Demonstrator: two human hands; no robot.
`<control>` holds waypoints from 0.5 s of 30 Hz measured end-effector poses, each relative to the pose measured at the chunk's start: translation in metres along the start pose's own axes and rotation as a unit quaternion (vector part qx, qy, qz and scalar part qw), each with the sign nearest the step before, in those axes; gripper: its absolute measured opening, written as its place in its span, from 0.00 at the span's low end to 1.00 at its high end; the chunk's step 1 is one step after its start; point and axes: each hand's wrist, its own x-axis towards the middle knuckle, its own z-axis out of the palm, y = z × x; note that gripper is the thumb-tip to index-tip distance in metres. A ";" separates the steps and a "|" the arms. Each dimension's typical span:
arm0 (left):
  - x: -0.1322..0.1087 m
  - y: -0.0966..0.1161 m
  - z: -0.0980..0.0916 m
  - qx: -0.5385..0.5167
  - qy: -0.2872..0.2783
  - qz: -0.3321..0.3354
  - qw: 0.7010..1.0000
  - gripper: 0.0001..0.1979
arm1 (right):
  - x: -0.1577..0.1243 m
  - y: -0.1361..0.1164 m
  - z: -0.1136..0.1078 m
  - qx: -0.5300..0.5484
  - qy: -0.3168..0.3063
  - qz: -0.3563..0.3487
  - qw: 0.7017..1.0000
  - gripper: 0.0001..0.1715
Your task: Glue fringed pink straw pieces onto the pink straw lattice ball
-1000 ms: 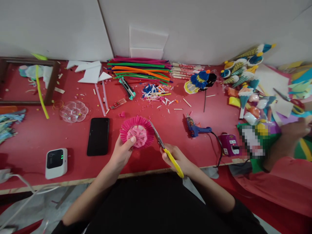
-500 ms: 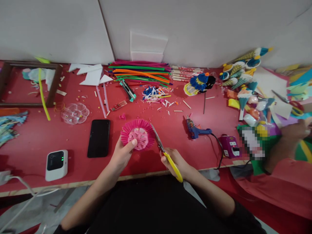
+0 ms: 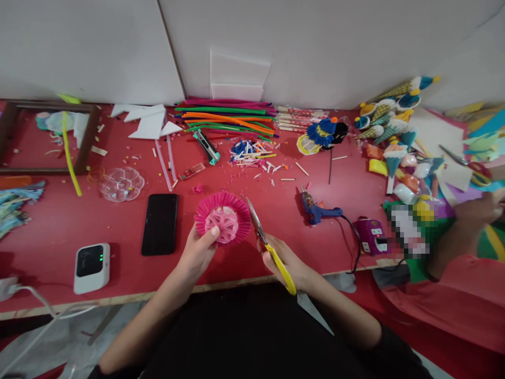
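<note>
My left hand (image 3: 197,250) grips a round pink pleated paper flower (image 3: 223,217), thumb pressed on its paler centre. Just above the red table (image 3: 59,221) the flower is held up. My right hand (image 3: 286,260) is closed round the yellow handles of a pair of scissors (image 3: 268,243). Their grey blades are slightly parted and point at the flower's right rim.
A black phone (image 3: 160,223) and a white device (image 3: 91,266) lie left of the flower. Coloured straws (image 3: 226,117) and cut bits lie at the back. A blue glue gun (image 3: 315,210) sits right. At far right, another person's arm (image 3: 469,231) rests among coloured paper and craft cones (image 3: 390,116).
The scissor blades have opened a little at the flower's right edge. The hands and the flower have hardly moved.
</note>
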 end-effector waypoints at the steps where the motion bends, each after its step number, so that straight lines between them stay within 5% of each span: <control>1: 0.000 -0.001 0.000 0.001 0.000 0.000 1.000 0.23 | 0.000 -0.001 0.000 0.000 -0.001 0.004 1.000 0.36; 15: -0.001 -0.005 -0.004 0.033 -0.003 -0.004 0.999 0.28 | 0.002 0.000 0.001 0.015 0.003 0.029 0.999 0.35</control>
